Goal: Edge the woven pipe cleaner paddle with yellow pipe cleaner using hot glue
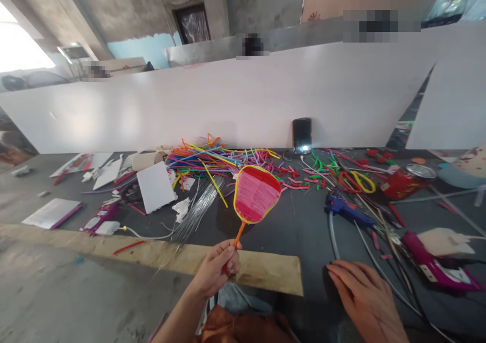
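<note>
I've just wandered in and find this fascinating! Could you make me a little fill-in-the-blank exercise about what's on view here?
1. The person's ____ hand holds the fan.
2. The thin rim around the fan's pink-and-red face is ____.
3. Just above that hand, the fan's handle is ____.
4. The phone stands against the ____ board.

Missing words: left; yellow; orange; white.

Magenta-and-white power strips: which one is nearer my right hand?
The magenta-and-white power strip to the right of your bare right hand. The other magenta-and-white power strip lies far to the left, beyond the bundle of thin silver wires.
</note>
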Available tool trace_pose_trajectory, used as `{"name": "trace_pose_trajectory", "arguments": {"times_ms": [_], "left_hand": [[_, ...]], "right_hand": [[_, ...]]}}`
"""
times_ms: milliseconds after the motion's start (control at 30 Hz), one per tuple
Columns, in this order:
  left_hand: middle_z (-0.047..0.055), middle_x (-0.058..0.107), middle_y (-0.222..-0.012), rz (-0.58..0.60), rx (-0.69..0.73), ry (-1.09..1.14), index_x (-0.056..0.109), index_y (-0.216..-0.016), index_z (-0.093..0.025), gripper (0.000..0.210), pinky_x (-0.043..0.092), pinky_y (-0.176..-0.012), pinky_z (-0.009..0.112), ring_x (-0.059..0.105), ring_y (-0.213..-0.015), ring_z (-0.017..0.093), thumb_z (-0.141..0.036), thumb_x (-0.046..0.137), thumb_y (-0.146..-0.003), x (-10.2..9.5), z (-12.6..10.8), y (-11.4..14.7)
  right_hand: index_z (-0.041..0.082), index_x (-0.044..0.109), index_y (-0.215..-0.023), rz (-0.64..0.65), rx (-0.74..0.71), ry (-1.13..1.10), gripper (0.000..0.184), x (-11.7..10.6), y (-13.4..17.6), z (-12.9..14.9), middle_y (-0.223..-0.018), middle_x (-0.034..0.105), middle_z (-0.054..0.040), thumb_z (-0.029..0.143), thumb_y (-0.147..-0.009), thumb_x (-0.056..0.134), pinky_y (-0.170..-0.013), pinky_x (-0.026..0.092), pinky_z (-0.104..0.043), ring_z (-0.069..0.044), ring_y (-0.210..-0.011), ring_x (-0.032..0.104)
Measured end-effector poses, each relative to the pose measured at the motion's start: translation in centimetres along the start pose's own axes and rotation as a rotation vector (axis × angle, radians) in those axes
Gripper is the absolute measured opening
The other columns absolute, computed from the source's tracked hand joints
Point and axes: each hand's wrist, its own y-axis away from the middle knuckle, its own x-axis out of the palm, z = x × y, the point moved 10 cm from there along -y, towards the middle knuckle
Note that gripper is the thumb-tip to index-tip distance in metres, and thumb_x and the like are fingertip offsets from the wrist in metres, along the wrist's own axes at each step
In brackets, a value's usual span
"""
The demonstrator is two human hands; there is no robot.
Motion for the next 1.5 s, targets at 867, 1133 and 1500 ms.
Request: {"name": "trace_pose_trajectory", "arguments": {"times_ms": [867,1133,1500], "left_hand": [[-0.006,0.036,-0.052,-0.430,0.441,0.071,0.063,-0.090,-0.014,0.024,0.028,-0.051,0.021,0.032,-0.049,0.006,-0.035,0.068,-0.081,-13.4,-9.5,6.8],[-0.006,0.039,-0.051,-0.391,0.380,0.007,0.061,-0.086,-0.013,0.030,0.027,-0.052,0.021,0.030,-0.048,0.006,-0.042,0.067,-0.080,-12.4,-8.1,6.3],[-0.002,0.056,-0.058,-0.229,0.130,-1.016,0.063,-0.087,-0.017,0.026,0.033,-0.054,0.022,0.048,-0.053,0.012,-0.037,0.045,-0.087,-4.0,-4.7,3.3]], "right_hand": [[0.017,0.055,-0.120,0.690,0.049,-0.465,0.034,23.1,-25.0,18.8,-0.118,0.059,-0.0090,0.034,-0.091,0.056,-0.084,0.052,-0.041,-0.020,-0.100,0.060],[0.016,0.061,-0.112,0.824,0.197,-0.672,0.028,21.9,-24.3,16.2,-0.086,0.065,-0.0021,0.024,-0.086,0.058,-0.071,0.051,-0.030,-0.014,-0.075,0.060],[0.024,0.066,-0.081,0.116,0.999,-1.151,0.041,4.3,-10.0,-7.7,-0.067,0.059,0.0018,0.043,-0.049,0.083,-0.046,0.039,-0.021,-0.010,-0.055,0.049]]}}
